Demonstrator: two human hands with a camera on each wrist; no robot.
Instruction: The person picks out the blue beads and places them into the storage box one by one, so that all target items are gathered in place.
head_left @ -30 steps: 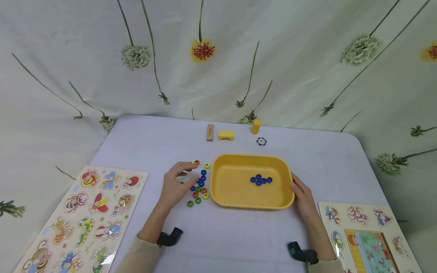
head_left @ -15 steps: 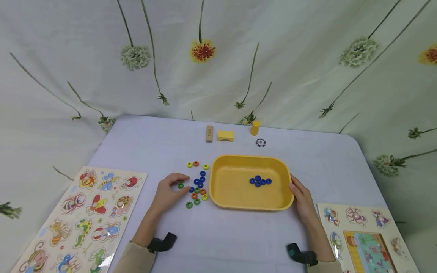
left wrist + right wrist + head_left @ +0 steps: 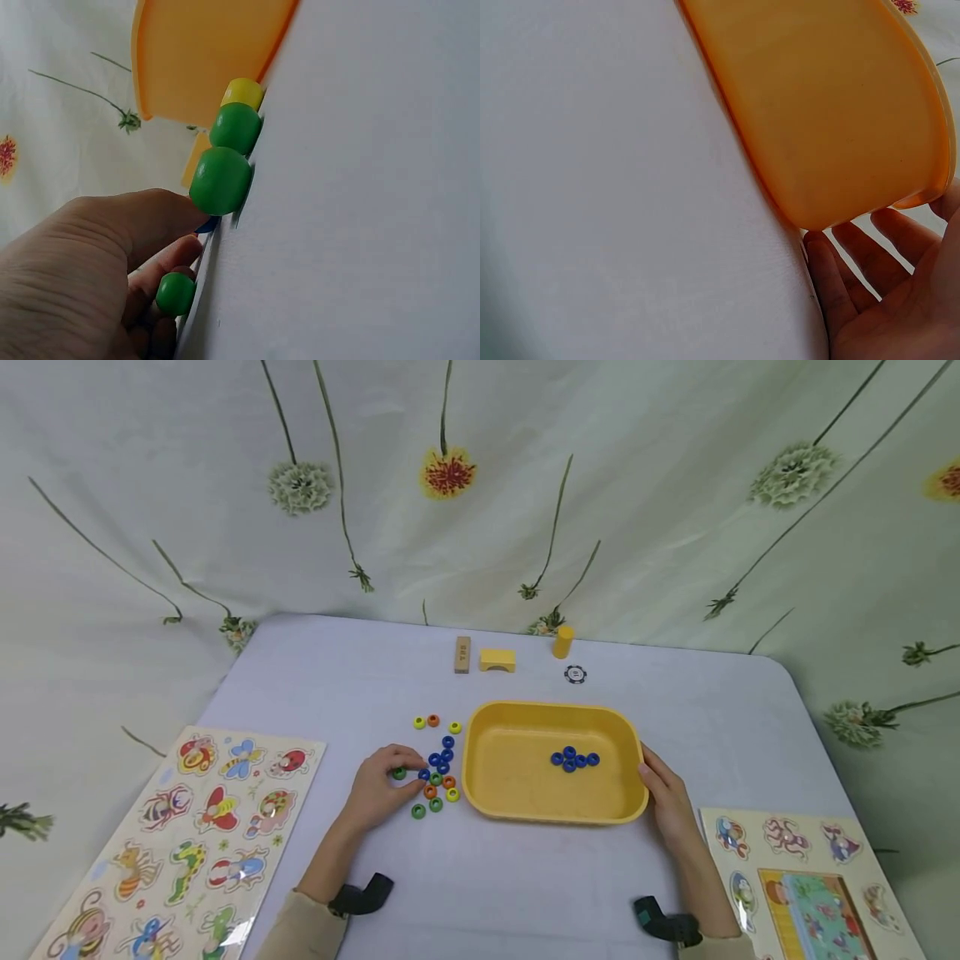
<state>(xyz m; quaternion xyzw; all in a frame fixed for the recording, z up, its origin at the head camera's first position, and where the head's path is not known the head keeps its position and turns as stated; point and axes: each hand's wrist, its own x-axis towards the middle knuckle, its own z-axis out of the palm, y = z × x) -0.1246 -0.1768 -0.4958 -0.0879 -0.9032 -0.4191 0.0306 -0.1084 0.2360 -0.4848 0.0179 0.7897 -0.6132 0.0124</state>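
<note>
My left hand [image 3: 380,789] is at the loose beads left of the yellow tray [image 3: 555,806], pinching a blue bead [image 3: 424,774] between thumb and forefinger. That bead is mostly hidden behind the thumb in the left wrist view. A green bead [image 3: 176,293] lies within the curve of the same hand, by the lower fingers. Around it are more blue beads [image 3: 447,742] and green, orange and yellow ones. Several blue beads [image 3: 569,766] sit inside the tray, right of its middle. My right hand [image 3: 670,797] holds the tray's right end, thumb at the rim, fingers against the outer wall.
Behind the tray stand a wooden block [image 3: 462,655], a yellow arch block [image 3: 497,660], a yellow cylinder [image 3: 562,642] and a poker chip [image 3: 575,674]. A sticker-like picture board [image 3: 187,852] lies at the left, another picture board [image 3: 810,868] at the right.
My left hand drew back from the upper beads toward the near left, then its thumb and forefinger closed on a blue bead. My right hand stays on the tray.
</note>
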